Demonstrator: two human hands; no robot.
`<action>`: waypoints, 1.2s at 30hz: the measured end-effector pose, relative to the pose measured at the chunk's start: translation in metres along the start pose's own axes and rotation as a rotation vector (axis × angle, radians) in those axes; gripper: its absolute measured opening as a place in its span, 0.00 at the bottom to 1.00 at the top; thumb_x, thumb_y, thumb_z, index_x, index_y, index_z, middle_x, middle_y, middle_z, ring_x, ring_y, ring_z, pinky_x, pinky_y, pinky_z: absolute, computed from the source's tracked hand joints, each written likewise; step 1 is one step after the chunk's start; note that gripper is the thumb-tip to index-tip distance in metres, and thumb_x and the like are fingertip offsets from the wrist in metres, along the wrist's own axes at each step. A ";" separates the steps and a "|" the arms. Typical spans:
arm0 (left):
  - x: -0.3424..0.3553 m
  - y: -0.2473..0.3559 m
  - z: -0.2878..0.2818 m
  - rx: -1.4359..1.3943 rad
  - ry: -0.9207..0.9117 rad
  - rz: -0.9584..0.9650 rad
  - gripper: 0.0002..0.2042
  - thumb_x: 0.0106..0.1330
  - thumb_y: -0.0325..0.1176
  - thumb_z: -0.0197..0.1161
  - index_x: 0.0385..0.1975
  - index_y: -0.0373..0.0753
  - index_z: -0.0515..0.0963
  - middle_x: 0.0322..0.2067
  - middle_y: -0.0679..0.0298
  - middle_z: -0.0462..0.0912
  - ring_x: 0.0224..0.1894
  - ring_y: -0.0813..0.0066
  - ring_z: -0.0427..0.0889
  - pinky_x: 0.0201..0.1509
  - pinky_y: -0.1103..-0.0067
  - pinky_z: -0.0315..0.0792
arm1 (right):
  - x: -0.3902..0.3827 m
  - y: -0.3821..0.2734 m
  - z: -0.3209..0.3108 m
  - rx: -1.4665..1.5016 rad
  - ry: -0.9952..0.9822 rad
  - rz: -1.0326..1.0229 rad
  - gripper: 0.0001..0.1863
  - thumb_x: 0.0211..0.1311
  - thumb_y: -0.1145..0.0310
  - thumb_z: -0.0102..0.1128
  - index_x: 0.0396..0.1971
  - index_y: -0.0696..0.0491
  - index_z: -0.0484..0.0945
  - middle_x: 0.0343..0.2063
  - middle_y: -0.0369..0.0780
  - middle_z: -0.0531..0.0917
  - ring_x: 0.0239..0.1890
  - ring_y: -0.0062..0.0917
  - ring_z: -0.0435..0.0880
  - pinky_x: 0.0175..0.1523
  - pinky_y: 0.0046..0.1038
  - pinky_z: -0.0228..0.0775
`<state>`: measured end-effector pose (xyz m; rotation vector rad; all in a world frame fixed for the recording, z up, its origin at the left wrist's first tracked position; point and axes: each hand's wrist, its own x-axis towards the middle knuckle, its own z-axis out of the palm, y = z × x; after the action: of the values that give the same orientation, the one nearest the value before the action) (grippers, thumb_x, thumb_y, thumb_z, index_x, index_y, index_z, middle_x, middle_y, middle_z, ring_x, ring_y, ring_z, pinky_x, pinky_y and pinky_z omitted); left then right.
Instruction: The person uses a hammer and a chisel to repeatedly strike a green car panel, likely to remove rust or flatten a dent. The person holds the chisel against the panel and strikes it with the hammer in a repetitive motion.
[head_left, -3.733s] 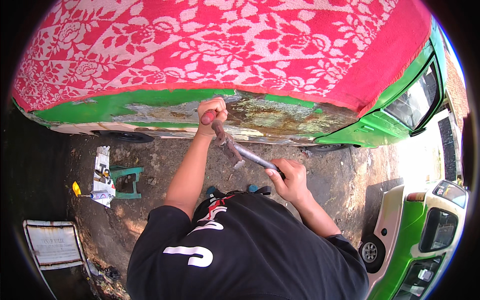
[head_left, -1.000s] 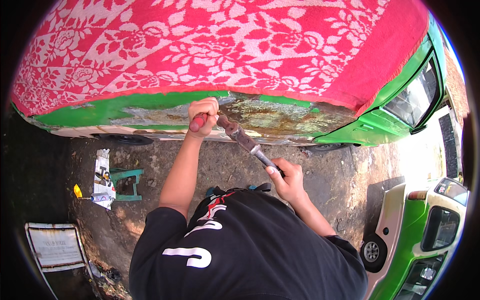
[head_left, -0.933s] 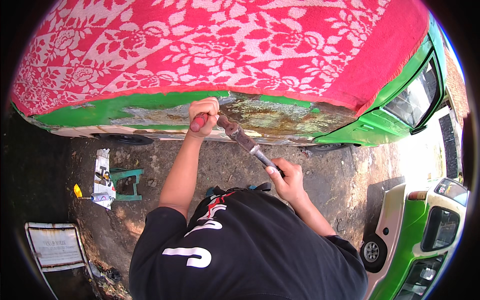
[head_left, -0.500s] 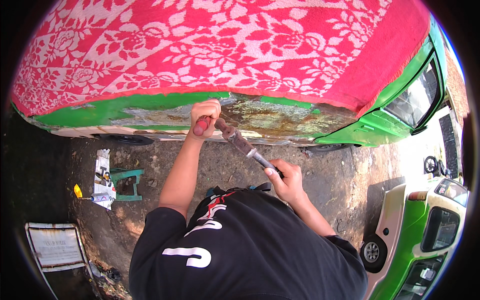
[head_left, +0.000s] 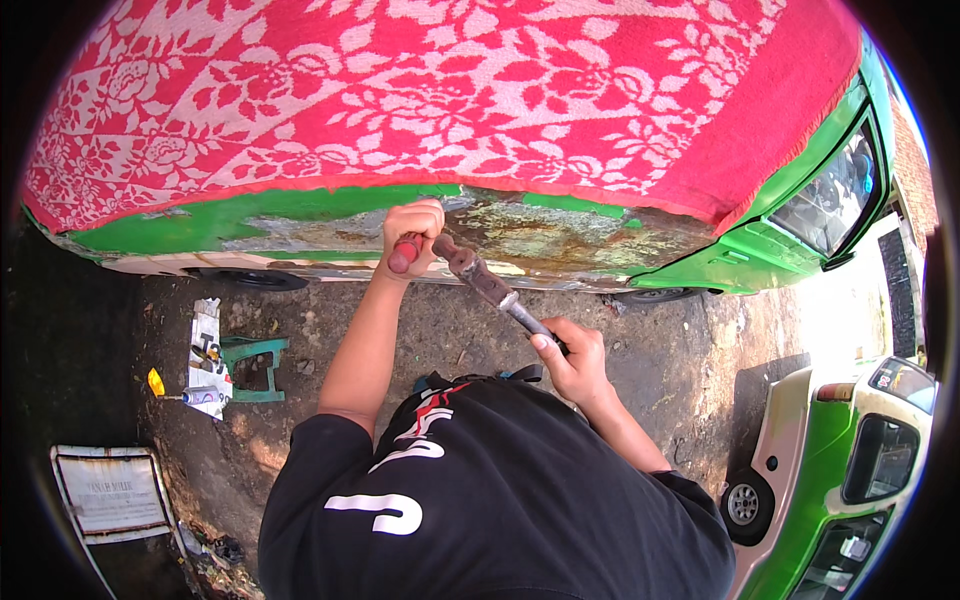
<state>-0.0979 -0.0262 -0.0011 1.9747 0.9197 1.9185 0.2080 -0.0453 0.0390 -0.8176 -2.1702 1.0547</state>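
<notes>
In the head view, my left hand [head_left: 412, 222] is closed around a red-handled tool [head_left: 405, 254]. Its handle end points toward me, and my fist hides the rest of it. My right hand [head_left: 572, 362] grips the dark handle of a hammer [head_left: 488, 284]. The rusty hammer head lies just right of my left fist; whether it touches the red-handled tool I cannot tell. Both hands are at the worn side panel [head_left: 560, 235] of a green vehicle, where paint is stripped to grey and rusty metal.
A red and white floral cloth [head_left: 420, 90] drapes over the vehicle. On the ground at left are a green plastic stool [head_left: 262, 370], a spray can [head_left: 200, 396] and a white-framed sign [head_left: 110, 490]. Another green and white vehicle [head_left: 840, 480] stands at lower right.
The hammer head has shifted very slightly toward me and to the right, away from the red-handled tool. My left hand stays almost in the same spot.
</notes>
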 end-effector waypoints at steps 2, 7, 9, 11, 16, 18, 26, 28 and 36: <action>0.002 0.002 0.000 0.001 -0.003 0.000 0.15 0.48 0.28 0.61 0.12 0.36 0.59 0.14 0.63 0.60 0.18 0.67 0.64 0.23 0.75 0.57 | 0.000 0.001 0.000 -0.004 -0.001 0.000 0.13 0.62 0.61 0.63 0.33 0.58 0.81 0.20 0.44 0.81 0.21 0.34 0.82 0.29 0.31 0.71; 0.003 0.002 0.000 -0.007 -0.021 0.007 0.15 0.47 0.27 0.61 0.13 0.36 0.58 0.14 0.63 0.60 0.18 0.66 0.64 0.23 0.75 0.57 | -0.001 0.000 0.000 0.013 -0.003 0.017 0.13 0.62 0.61 0.63 0.34 0.58 0.81 0.20 0.45 0.81 0.21 0.34 0.81 0.29 0.31 0.71; 0.003 0.003 0.002 0.003 -0.021 0.009 0.14 0.45 0.25 0.60 0.13 0.36 0.58 0.14 0.63 0.59 0.18 0.66 0.64 0.23 0.75 0.56 | 0.000 -0.002 0.000 0.010 -0.003 0.017 0.13 0.62 0.61 0.63 0.33 0.58 0.81 0.20 0.44 0.81 0.20 0.34 0.81 0.29 0.31 0.71; 0.004 0.002 0.002 0.014 -0.022 0.009 0.13 0.42 0.23 0.60 0.13 0.36 0.58 0.14 0.63 0.59 0.18 0.66 0.64 0.23 0.75 0.56 | -0.001 -0.001 -0.001 0.006 0.001 0.012 0.13 0.62 0.61 0.63 0.33 0.58 0.81 0.20 0.44 0.81 0.20 0.34 0.81 0.28 0.31 0.71; 0.006 0.001 0.002 -0.013 -0.019 0.007 0.12 0.39 0.21 0.59 0.12 0.35 0.59 0.14 0.63 0.59 0.18 0.66 0.63 0.23 0.75 0.56 | -0.001 -0.001 -0.001 0.007 -0.002 -0.005 0.13 0.62 0.61 0.63 0.33 0.57 0.81 0.20 0.44 0.81 0.20 0.34 0.81 0.28 0.31 0.71; 0.008 0.005 0.004 0.004 -0.021 0.008 0.13 0.40 0.22 0.60 0.12 0.35 0.59 0.14 0.63 0.59 0.18 0.66 0.63 0.23 0.75 0.56 | -0.001 0.000 -0.001 0.006 0.000 -0.010 0.13 0.62 0.61 0.63 0.33 0.57 0.81 0.20 0.43 0.81 0.20 0.34 0.81 0.28 0.31 0.71; 0.008 0.005 0.007 0.041 -0.020 -0.024 0.15 0.42 0.25 0.63 0.12 0.35 0.58 0.14 0.64 0.57 0.17 0.67 0.60 0.22 0.75 0.53 | 0.000 0.001 -0.001 0.000 -0.002 -0.027 0.13 0.62 0.61 0.64 0.33 0.57 0.81 0.20 0.43 0.81 0.20 0.34 0.81 0.28 0.31 0.71; 0.007 0.004 0.008 0.086 -0.030 -0.047 0.15 0.40 0.24 0.62 0.12 0.36 0.57 0.14 0.64 0.55 0.17 0.68 0.58 0.22 0.74 0.52 | 0.000 -0.002 -0.002 0.005 0.004 -0.061 0.12 0.61 0.61 0.64 0.33 0.56 0.81 0.19 0.42 0.81 0.20 0.34 0.80 0.28 0.31 0.71; 0.012 0.004 0.016 0.141 -0.052 -0.065 0.14 0.42 0.21 0.59 0.13 0.36 0.56 0.14 0.64 0.56 0.17 0.70 0.58 0.22 0.75 0.53 | 0.003 0.006 0.002 -0.071 0.018 -0.316 0.12 0.60 0.60 0.65 0.29 0.55 0.79 0.19 0.42 0.80 0.19 0.35 0.79 0.27 0.34 0.70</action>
<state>-0.0816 -0.0183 0.0093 2.0343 1.1182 1.8044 0.2063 -0.0407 0.0343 -0.4890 -2.2393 0.8123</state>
